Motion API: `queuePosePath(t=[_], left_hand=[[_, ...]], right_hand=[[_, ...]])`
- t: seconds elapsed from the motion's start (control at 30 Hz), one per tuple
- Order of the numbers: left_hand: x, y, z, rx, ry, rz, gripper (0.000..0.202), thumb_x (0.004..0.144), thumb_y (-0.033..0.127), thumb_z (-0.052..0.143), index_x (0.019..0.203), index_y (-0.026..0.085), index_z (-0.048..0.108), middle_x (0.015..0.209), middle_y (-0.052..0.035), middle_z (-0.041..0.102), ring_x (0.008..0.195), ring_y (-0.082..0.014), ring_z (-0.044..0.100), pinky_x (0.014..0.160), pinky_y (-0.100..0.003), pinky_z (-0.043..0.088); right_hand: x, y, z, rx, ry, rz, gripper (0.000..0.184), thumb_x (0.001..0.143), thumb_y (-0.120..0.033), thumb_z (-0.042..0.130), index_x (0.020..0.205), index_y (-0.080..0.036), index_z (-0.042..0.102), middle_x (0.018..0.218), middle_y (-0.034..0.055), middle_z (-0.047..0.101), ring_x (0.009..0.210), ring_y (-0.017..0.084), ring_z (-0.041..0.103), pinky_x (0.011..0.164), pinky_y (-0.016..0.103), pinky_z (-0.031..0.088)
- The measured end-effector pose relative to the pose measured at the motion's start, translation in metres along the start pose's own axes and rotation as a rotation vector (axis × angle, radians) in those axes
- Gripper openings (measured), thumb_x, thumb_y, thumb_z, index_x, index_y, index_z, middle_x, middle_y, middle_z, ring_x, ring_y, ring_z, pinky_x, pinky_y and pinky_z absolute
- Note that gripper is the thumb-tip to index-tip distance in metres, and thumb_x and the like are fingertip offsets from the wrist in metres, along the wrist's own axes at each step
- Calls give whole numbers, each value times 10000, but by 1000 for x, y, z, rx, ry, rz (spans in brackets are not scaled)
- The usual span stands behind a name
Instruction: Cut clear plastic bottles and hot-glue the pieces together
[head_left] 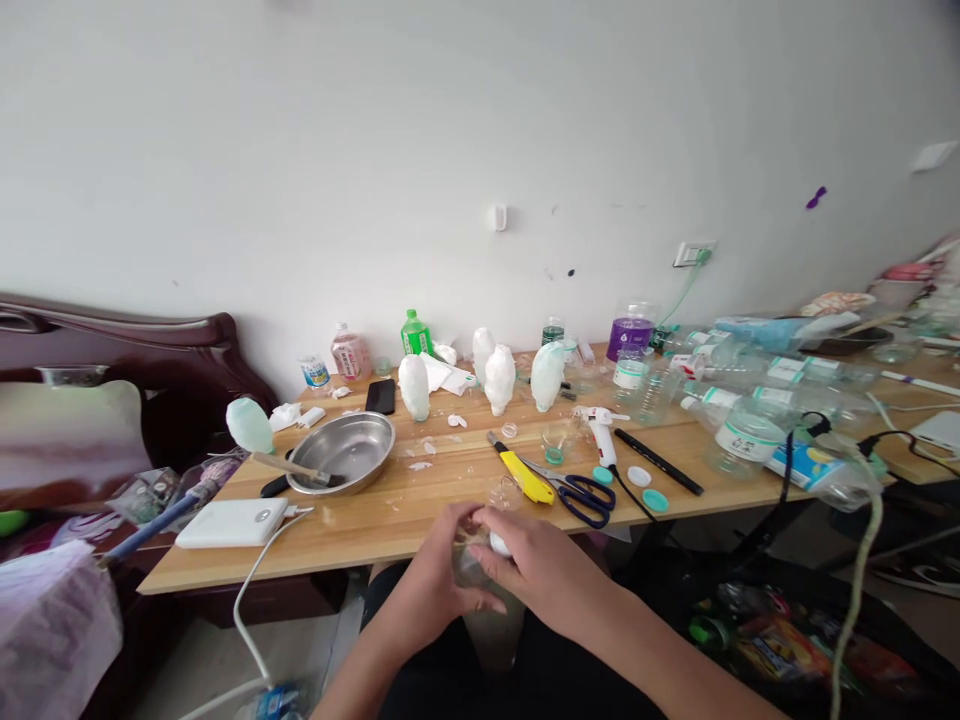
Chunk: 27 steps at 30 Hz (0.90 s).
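Note:
My left hand (439,575) curls around a transparent plastic piece (471,568), which looks like part of a bottle, just over the table's front edge. On its other side my right hand (536,565) grips the same piece, fingers bent over its top. Something small and white (499,544) shows under the right fingers; its kind is unclear. Just beyond the hands lie a yellow utility knife (529,476) and dark-blue-handled scissors (587,500). The hands hide much of the held piece.
Several white-coated rounded forms (499,378) stand mid-table. A metal bowl (352,450) with a brush (300,470) and a power bank (231,524) are left. Right are a glue gun (601,437), black marker (660,460), bottle caps (655,499) and several plastic bottles (750,435).

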<state>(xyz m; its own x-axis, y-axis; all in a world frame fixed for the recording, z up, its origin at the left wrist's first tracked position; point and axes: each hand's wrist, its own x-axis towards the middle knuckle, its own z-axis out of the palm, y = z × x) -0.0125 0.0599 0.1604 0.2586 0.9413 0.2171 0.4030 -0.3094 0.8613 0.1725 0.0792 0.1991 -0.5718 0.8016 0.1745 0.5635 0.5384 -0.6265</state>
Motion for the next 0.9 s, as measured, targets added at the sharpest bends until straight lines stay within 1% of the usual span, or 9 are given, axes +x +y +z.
queuePosePath(t=[0.2,0.33,0.43,0.5,0.6,0.67,0.73,0.83,0.9], left_hand=[[-5,-10,13,150,53,31,706,647,85,741,1284,248,482,1233,-88,602,1130,-275,568,1003,-418,435],[-10,-14,14,206,-10,50,676,650,81,734,1261,260,505,1192,-66,625,1091,-264,586,966,-406,456],[-5,-27,1,193,53,46,567,694,172,760,1209,251,535,1168,-70,634,1104,-274,579,980,-431,442],[5,-42,-12,149,217,28,483,756,267,740,1193,240,537,1199,-92,619,1153,-288,553,1017,-468,412],[24,-67,-28,141,346,4,470,756,344,745,1179,239,568,1222,-115,614,1139,-312,538,1001,-514,412],[36,-82,-33,108,364,10,546,734,345,760,1221,233,540,1206,-117,629,1105,-304,558,987,-513,430],[46,-92,-34,78,373,13,627,728,333,759,1283,231,485,1221,-114,622,1123,-286,571,1011,-502,429],[55,-102,-31,59,401,-4,707,723,318,756,1341,239,424,1231,-106,603,1161,-270,585,1043,-491,429],[57,-107,-30,60,418,-15,706,716,320,761,1334,233,431,1212,-107,608,1166,-276,593,1043,-492,439]], right_hand=[[-4,2,1,-89,-21,-26,279,945,-328,535,1196,-251,630,1045,67,734,963,241,682,813,319,492],[-11,3,-1,-104,-41,-27,264,925,-349,573,1155,-260,666,946,49,731,860,237,685,746,321,500],[-23,12,-12,20,152,-18,276,936,-384,545,1166,-267,645,1018,44,714,860,202,670,757,296,508],[-30,23,-27,67,326,85,350,944,-421,507,1244,-254,576,1036,52,708,795,184,660,706,285,518],[-29,38,-56,-57,467,293,469,914,-428,525,1336,-227,487,943,53,715,697,196,646,642,307,521],[-15,45,-71,-227,494,334,436,907,-385,533,1304,-205,523,979,79,715,795,231,664,713,341,525],[8,47,-73,-408,445,289,317,911,-317,530,1187,-179,604,1019,116,706,944,274,651,818,387,509],[53,49,-55,-537,339,218,137,885,-211,586,961,-151,683,1039,161,685,1101,323,583,945,457,454],[83,54,-37,-523,309,201,107,893,-210,612,938,-143,681,1102,145,662,1130,300,570,960,465,458]])
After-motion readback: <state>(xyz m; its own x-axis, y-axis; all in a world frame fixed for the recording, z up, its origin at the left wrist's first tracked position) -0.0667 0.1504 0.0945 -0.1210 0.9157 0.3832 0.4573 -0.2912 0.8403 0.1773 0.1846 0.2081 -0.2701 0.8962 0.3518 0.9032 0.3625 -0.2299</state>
